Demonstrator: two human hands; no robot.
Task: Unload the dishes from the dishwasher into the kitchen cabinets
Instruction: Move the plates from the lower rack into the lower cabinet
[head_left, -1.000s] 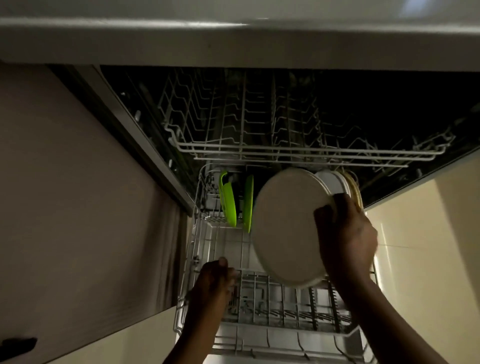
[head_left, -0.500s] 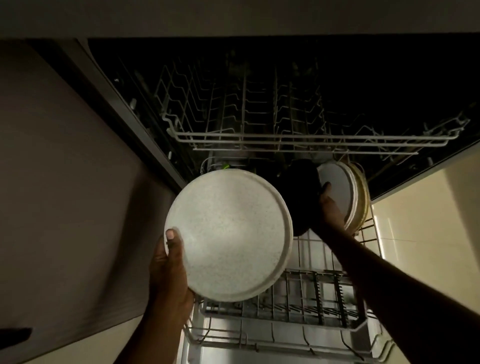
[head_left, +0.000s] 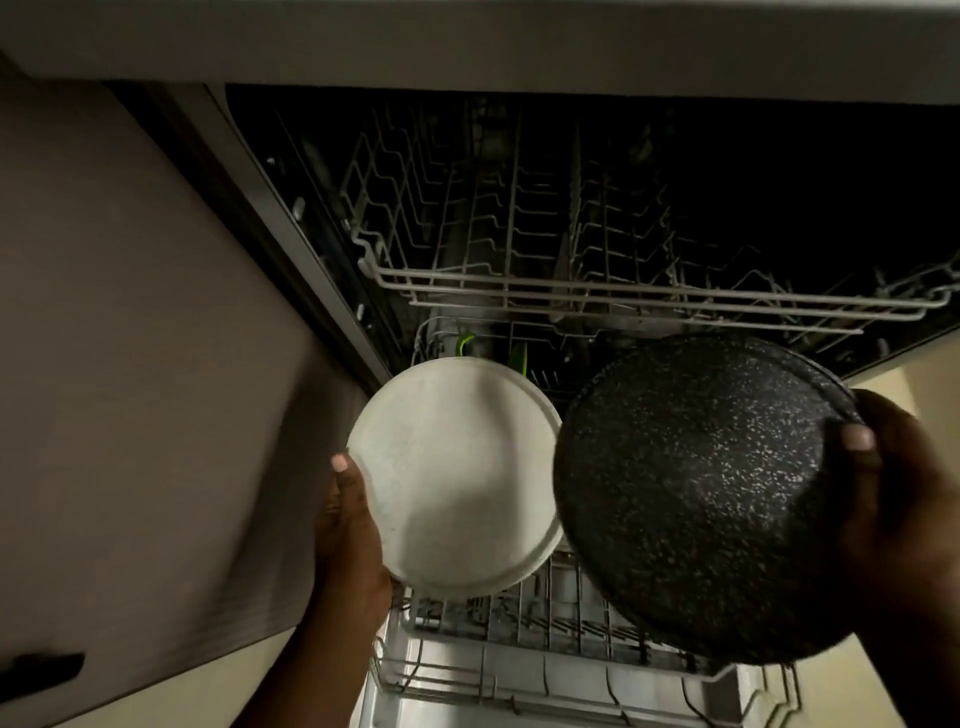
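Observation:
My left hand (head_left: 348, 525) grips a white speckled plate (head_left: 457, 478) by its left rim, thumb on top, above the pulled-out lower rack (head_left: 519, 660) of the open dishwasher. My right hand (head_left: 904, 499) holds a black speckled plate (head_left: 691, 499) by its right rim, thumb on its face. The black plate's left edge overlaps the white plate's right edge. Two green items (head_left: 517, 358) peek out behind the white plate in the lower rack. The plates cover the rest of the lower rack's load.
The upper rack (head_left: 623, 291) juts out above, with no dishes visible on it. A brown cabinet front (head_left: 130, 389) stands on the left, with a dark handle (head_left: 44, 670) low down. The countertop edge (head_left: 519, 47) runs along the top. Pale floor (head_left: 919, 691) lies to the right.
My right hand has lifted the black plate out of the rack, up and toward me. The white plate in my left hand has shifted slightly to the right.

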